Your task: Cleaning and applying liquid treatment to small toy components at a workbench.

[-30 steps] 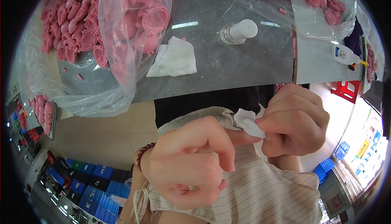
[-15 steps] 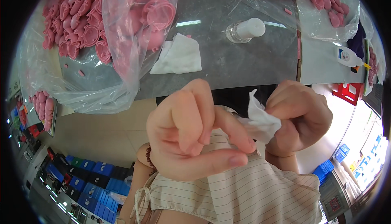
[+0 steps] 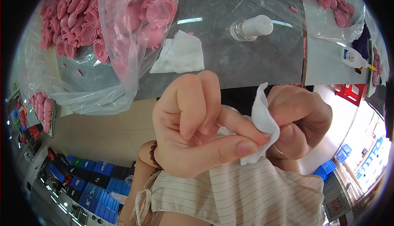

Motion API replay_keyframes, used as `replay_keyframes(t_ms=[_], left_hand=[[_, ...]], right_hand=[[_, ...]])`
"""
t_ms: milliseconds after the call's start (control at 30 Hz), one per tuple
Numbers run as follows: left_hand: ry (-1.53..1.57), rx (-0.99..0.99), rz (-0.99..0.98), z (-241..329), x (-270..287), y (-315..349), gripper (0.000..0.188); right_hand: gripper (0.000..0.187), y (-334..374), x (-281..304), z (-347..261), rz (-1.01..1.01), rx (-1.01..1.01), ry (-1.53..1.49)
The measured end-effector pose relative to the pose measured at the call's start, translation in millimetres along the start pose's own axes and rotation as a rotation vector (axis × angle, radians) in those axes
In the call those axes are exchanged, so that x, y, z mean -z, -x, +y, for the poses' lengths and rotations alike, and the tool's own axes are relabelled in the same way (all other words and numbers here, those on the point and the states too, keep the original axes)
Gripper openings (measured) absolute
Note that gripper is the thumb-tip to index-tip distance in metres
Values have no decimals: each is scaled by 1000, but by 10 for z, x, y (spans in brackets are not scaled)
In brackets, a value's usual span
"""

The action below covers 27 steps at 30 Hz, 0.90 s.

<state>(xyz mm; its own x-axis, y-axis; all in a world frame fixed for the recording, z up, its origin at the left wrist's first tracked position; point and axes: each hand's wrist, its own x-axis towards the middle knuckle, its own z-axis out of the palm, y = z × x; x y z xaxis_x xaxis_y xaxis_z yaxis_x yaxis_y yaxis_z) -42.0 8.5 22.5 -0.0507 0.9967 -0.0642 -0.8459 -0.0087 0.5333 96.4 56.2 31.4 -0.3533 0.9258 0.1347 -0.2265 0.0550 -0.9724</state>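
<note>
Nearest, a white cloth piece (image 3: 266, 119) sits in the gap between the two hands, touched by both. Its long axis runs crosswise to the line joining them: the far end points up and away toward the table, while the near end slants a little leftward and shows below the left thumb's tip. The right hand (image 3: 303, 115) pinches its right-hand edge between thumb and bent index finger. The left hand (image 3: 191, 121) has its index finger stretched toward the cloth, fingertip against it, thumb alongside and the other fingers curled; whether that thumb also grips cloth, I cannot tell. Neither hand is nearer, since the cloth meets the fingertips of both.

A dark red beaded bracelet (image 3: 154, 154) circles the left wrist, and a striped garment (image 3: 250, 189) lies below both hands.

Beyond the hands is the grey table (image 3: 230, 68). Folded white cloth (image 3: 184, 53) rests just past the left hand; farther out, between the hands' directions, stands or leans a clear bottle (image 3: 250, 29) with a white cap (the lens bends things, so its tilt is uncertain). Ahead and left of the left hand, pink parts (image 3: 88, 33) crowd a clear plastic bag (image 3: 117, 88). Well out past the right hand lies a white squeeze bottle (image 3: 353, 57), with a yellow tip.
</note>
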Motion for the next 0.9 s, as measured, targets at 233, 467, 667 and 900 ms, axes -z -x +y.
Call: replay_keyframes(t_ms=[233, 467, 667, 900], left_hand=[[-211, -110, -151, -2, 84, -34, 40], [-584, -153, -278, 122, 163, -47, 42], [-626, -59, -186, 176, 71, 53, 41], [-499, -62, -298, 192, 72, 108, 36]], right_hand=[[14, -74, 98, -66, -186, 228, 333], [13, -72, 77, -56, -209, 549, 766], [5, -67, 132, -75, -233, 582, 857], [10, -74, 144, -76, -138, 558, 814]])
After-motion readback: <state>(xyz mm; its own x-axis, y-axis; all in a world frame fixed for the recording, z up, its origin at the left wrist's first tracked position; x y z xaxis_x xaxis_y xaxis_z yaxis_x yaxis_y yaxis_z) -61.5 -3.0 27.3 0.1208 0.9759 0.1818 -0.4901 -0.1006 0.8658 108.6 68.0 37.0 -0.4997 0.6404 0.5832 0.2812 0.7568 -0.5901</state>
